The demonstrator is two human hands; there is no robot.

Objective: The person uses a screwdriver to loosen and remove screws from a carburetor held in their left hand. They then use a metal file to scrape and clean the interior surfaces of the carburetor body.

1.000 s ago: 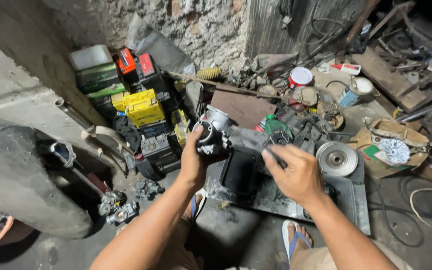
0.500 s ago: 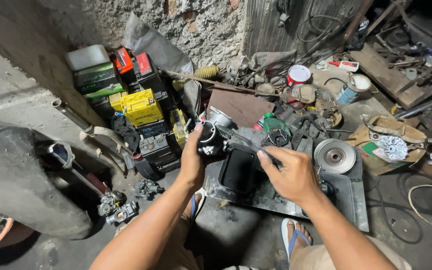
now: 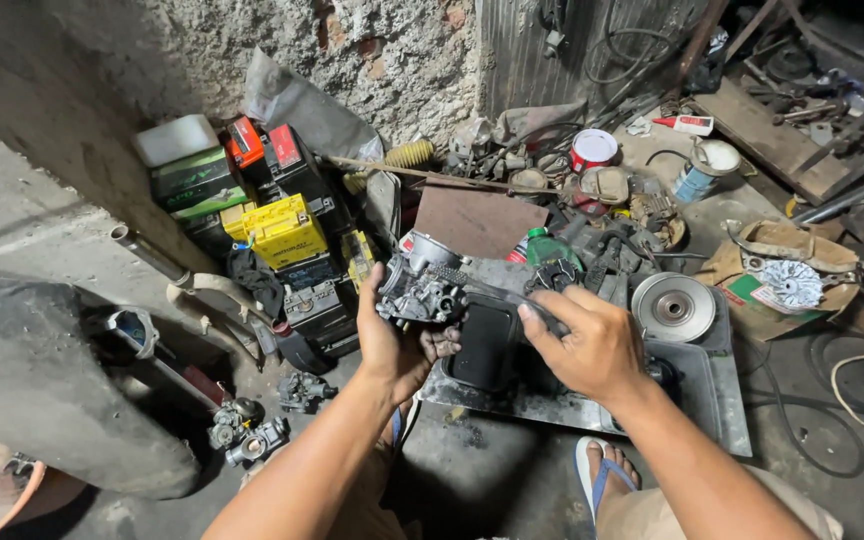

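We've got carburetor (image 3: 420,292) clamped in left hand (image 3: 392,345), lifted just over metal tray (image 3: 722,400) so grime drops there. Right hand (image 3: 592,345) closed around thin dark tool (image 3: 497,290), tip against carburetor, probably for picking. Pulley disc (image 3: 673,307) sits on tray's far corner; yellow battery (image 3: 282,230) well left of tray.

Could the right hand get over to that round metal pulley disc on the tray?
Probably yes. The right hand sits just beside the metal disc, with nothing visible between them, though it holds a dark tool against the carburetor.
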